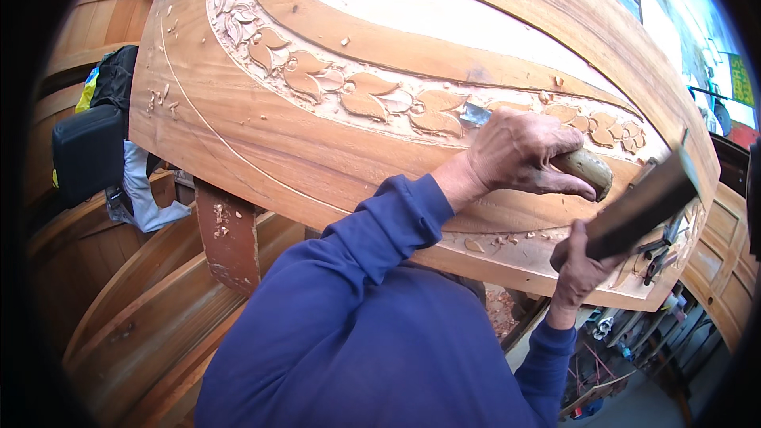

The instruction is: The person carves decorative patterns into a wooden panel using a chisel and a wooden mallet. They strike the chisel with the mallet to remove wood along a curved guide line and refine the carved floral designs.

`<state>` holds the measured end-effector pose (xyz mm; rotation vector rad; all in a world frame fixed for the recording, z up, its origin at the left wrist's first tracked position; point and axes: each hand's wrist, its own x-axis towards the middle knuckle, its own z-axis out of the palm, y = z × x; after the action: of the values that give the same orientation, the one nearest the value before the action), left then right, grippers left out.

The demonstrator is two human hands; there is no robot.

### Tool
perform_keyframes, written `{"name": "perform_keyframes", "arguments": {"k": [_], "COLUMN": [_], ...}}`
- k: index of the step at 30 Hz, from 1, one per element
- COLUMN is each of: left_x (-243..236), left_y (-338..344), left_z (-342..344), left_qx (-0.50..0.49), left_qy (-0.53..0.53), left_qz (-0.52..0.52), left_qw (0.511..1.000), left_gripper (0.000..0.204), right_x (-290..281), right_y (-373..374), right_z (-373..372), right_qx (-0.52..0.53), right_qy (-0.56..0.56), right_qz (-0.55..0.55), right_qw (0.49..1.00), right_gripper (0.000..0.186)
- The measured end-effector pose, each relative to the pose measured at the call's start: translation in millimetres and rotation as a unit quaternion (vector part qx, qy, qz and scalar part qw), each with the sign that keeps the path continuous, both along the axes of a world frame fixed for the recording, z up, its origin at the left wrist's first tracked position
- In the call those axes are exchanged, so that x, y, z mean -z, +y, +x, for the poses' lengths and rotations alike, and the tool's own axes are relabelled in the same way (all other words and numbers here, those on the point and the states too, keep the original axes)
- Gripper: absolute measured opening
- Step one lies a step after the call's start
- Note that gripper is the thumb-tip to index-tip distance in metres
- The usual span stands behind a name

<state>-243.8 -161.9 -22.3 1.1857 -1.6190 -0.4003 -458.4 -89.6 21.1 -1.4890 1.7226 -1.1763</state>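
Note:
My left hand (519, 150) is closed around a carving chisel. Its pale, worn wooden handle (590, 170) sticks out toward the right, and its flat metal blade (476, 115) rests at a carved leaf of the floral band (369, 97). That band curves across a large wooden panel (238, 127). Lower right, my right hand (583, 268) grips a dark wooden mallet (646, 206), its block head raised just right of the chisel handle and apart from it. Most of the mallet's handle is hidden by my fingers.
Wood chips (476, 244) lie along the panel's near edge. Several dark tools (658, 257) sit at its right corner. A brown support (228, 234) stands under the panel. Left of it is a black padded seat (89, 147); more wooden panels (151, 333) lean below.

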Motion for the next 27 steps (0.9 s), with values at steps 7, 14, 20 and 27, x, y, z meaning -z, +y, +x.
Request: {"name": "perform_keyframes", "arguments": {"k": [7, 14, 20, 27], "left_x": [-0.9, 1.6, -0.4, -2.7], "left_y": [12.3, 15.3, 16.5, 22.6], "left_z": [8.0, 19.1, 34.8, 47.4], "left_qx": [0.064, 0.087, 0.134, 0.209], "left_qy": [0.03, 0.057, 0.115, 0.11], "left_qz": [0.006, -0.007, -0.035, -0.028], "left_qw": [0.997, 0.995, 0.984, 0.971], "left_gripper": [0.06, 0.059, 0.06, 0.059], "right_x": [-23.4, 6.6, 21.9, 16.4], "right_y": [5.3, 30.9, 52.3, 69.2], "right_z": [20.2, 2.9, 33.0, 58.5], "right_qx": [0.088, -0.05, -0.078, -0.064], "right_qy": [-0.101, 0.015, 0.112, 0.113], "right_qz": [-0.066, -0.015, -0.06, -0.092], "right_qw": [0.989, 0.999, 0.989, 0.987], "right_gripper": [0.08, 0.071, 0.077, 0.075]}}
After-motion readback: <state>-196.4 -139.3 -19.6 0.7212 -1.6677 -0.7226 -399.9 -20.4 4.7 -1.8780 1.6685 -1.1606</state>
